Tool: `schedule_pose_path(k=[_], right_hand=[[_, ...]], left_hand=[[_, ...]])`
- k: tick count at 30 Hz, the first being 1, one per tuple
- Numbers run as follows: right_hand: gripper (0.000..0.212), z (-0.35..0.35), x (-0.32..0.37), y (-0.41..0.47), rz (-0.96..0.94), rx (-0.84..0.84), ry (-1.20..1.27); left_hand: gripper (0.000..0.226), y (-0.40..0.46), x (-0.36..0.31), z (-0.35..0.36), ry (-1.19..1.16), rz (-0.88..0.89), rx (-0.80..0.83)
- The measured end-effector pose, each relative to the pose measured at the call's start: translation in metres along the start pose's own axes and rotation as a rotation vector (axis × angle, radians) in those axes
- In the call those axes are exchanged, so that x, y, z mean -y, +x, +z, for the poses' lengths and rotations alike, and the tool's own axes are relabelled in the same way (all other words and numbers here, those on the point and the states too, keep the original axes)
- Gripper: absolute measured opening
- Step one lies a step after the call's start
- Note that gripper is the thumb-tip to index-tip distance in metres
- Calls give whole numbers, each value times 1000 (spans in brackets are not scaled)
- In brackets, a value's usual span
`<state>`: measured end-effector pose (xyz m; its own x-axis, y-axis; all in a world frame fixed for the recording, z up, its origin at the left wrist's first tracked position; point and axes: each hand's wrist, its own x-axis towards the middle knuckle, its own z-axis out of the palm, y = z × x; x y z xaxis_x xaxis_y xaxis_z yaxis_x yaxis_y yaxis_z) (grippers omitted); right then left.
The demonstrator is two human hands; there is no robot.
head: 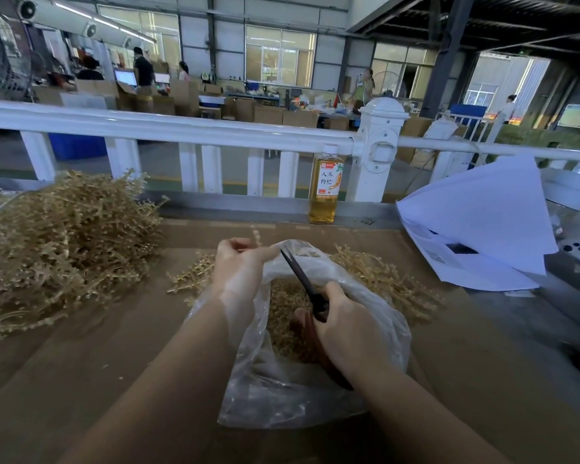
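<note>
My worktop: brown board. Twig heap left, bag centre, loose twigs beside it, bottle far edge, papers right.

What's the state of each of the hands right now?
Left hand: closed, pinching a small golden sprig above the plastic bag.
Right hand: closed round the scissors, blades aimed toward the sprig.

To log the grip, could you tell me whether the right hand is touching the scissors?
Touching. The head view shows the right hand with its fingers curled round the handles of the scissors.
</note>
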<state>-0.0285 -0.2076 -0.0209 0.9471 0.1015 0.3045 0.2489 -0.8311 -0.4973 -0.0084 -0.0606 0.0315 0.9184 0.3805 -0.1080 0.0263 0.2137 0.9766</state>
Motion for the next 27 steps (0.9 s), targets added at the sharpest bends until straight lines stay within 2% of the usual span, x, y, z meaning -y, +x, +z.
schedule_pose_path(k=[6,8,13,15,18,20,24,27], right_hand=[[21,-3,2,-1,45,-40,51],[20,-4,2,-1,44,-56,37],[20,-5,3,-3,48,-43,20],[20,-6,3,-4,41,-43,-7],[21,-7,4,-6,31,-57,-44],[22,-5,4,-6,27,-54,-25],[22,-1,2,-5,26,-68,10],[22,0,-1,-5,28,-89,26]], left_hand=[[17,-1,2,-3,-463,-245,110],[20,1,8,-4,-523,-289,139],[35,-4,25,-10,-394,-208,225],[41,-4,33,-11,-175,-111,189],[40,-2,40,-15,207,29,122],[40,-2,40,-16,328,61,124],[46,-3,37,-17,287,68,99],[43,-6,34,-15,-59,-117,92]])
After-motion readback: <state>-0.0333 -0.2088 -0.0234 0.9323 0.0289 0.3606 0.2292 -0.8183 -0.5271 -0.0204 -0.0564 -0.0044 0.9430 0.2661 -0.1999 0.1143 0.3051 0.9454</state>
